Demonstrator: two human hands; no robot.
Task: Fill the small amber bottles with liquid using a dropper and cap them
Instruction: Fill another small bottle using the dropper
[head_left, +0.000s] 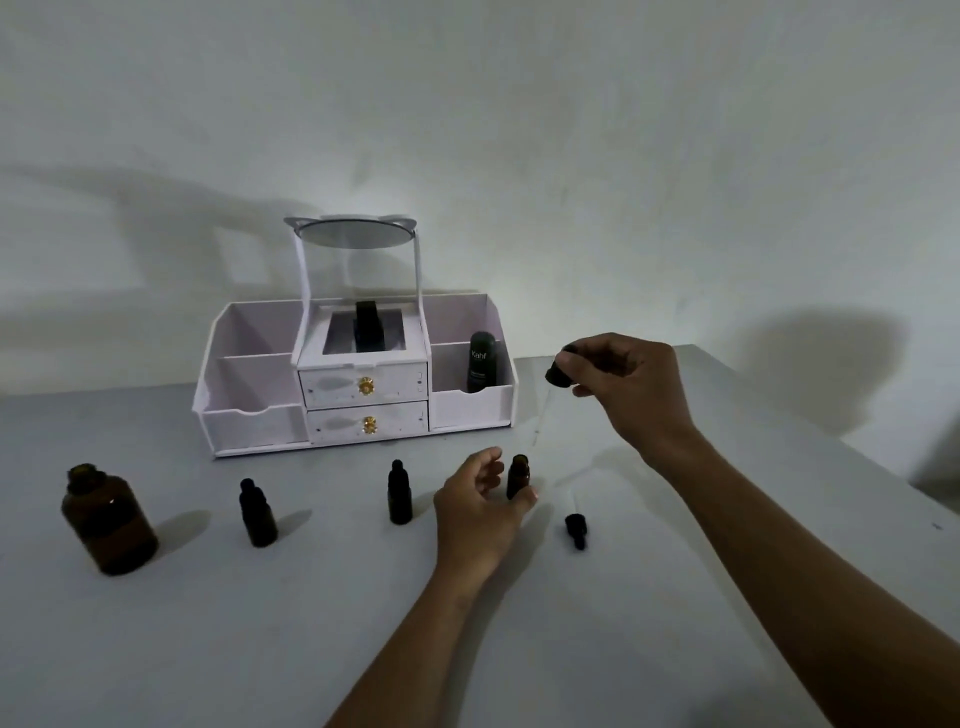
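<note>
**Hands close in on the one open bottle**

The left hand (475, 512) curves round the open small bottle (518, 474), thumb at its foot and fingers just beside its shoulder. Whether it truly clamps the glass I cannot tell, but the pose looks meant to keep the light bottle from tipping.

Sweeping from the left, the large amber bottle (109, 522) stands uncapped on the table (260, 634), likely the supply, open for dipping. Next come the first capped bottle (257, 517) and the second capped bottle (399, 496), upright and well apart, probably finished. Behind them the organiser (249, 427) sits against the wall.

Right of the open small bottle, a loose dropper cap (575, 530) lies on its side, probably this bottle's own, parked within reach. Farthest right and higher, the right hand (631, 387) pinches the dropper (558, 375) by its black top. Its glass tube hangs down, the tip above and just right of the bottle's mouth, not yet in it.
</note>
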